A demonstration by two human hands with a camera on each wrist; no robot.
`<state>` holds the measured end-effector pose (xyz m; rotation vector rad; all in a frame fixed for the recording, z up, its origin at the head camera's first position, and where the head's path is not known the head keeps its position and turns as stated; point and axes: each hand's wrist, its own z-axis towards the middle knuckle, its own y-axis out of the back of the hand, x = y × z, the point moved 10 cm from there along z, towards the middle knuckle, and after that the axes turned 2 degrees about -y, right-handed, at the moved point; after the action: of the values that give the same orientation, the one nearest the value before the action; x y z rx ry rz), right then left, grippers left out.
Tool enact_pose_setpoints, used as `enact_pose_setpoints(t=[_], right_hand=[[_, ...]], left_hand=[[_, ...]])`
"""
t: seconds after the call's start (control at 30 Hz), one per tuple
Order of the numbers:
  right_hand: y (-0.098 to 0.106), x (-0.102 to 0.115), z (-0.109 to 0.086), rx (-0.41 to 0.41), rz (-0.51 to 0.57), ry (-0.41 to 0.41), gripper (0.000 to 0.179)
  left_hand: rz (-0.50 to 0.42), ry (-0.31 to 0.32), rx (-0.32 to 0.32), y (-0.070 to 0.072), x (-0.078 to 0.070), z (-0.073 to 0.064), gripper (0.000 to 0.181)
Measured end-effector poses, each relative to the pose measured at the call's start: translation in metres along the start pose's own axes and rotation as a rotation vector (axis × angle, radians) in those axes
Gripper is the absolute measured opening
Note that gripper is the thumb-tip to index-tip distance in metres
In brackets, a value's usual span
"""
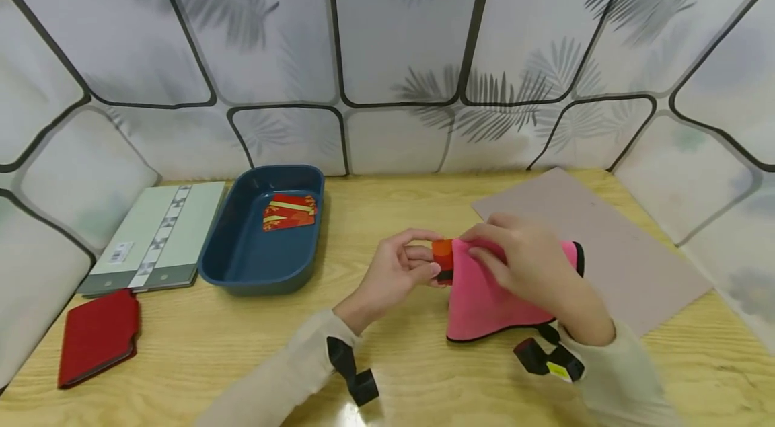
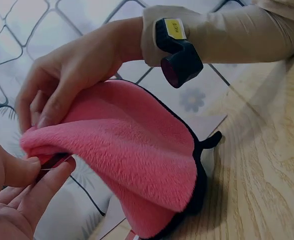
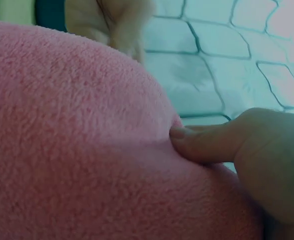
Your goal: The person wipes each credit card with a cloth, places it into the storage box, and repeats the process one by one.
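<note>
In the head view my left hand pinches a small, flat red-orange card-like piece with a dark lower part, between thumb and fingers. My right hand pinches a pink plush cleaning cloth with black edging, its upper edge bunched under the fingertips. The cloth hangs down and covers the right part of the red piece. In the left wrist view the cloth folds over the dark red piece, and a black loop sticks out from its edge. The right wrist view shows the right thumb pressing into the cloth.
A blue tray at left holds red and gold cards. Beside it lie a pale green notebook and a red wallet-like cover. A greyish-pink sheet lies at right. Patterned fabric closes off the back.
</note>
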<state>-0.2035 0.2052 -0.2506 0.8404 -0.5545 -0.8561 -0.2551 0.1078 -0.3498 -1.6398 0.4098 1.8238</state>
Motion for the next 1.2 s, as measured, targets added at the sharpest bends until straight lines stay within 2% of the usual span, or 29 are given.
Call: enact_pose_setpoints(t=[0.13,0.27,0.37,0.53,0.6,0.7,0.87,1.07,1.2], right_hand=[[-0.007,0.013,0.002,-0.001,0.033,0.032,0.018],[-0.011,0.014,0.004,0.019,0.067,0.024,0.018],[-0.012,0.008,0.004,0.064,0.102,-0.011,0.020],[-0.011,-0.014,0.001,0.140,0.121,-0.128,0.022],[-0.009,-0.023,0.000,0.156,0.118,-0.173,0.024],[-0.004,-0.033,-0.001,0.155,0.120,-0.194,0.026],[0.005,-0.039,-0.001,0.116,0.151,-0.162,0.026],[0.013,-0.044,-0.003,0.095,0.166,-0.144,0.026],[0.016,-0.042,-0.003,0.066,0.129,-0.107,0.025]], left_hand=[[0.008,0.001,0.009,-0.001,-0.001,0.000,0.041],[-0.005,0.019,0.004,0.000,0.000,-0.001,0.042],[-0.010,0.013,0.005,0.000,-0.002,0.000,0.042],[0.039,-0.005,-0.018,0.000,-0.006,0.002,0.037],[0.058,0.011,-0.042,0.003,-0.005,0.001,0.036],[0.069,0.029,-0.051,0.005,-0.006,0.000,0.035],[0.079,0.021,-0.026,0.007,-0.009,-0.001,0.035],[0.068,0.005,-0.074,0.017,-0.012,-0.002,0.037],[0.052,-0.004,-0.077,0.017,-0.013,-0.002,0.039]])
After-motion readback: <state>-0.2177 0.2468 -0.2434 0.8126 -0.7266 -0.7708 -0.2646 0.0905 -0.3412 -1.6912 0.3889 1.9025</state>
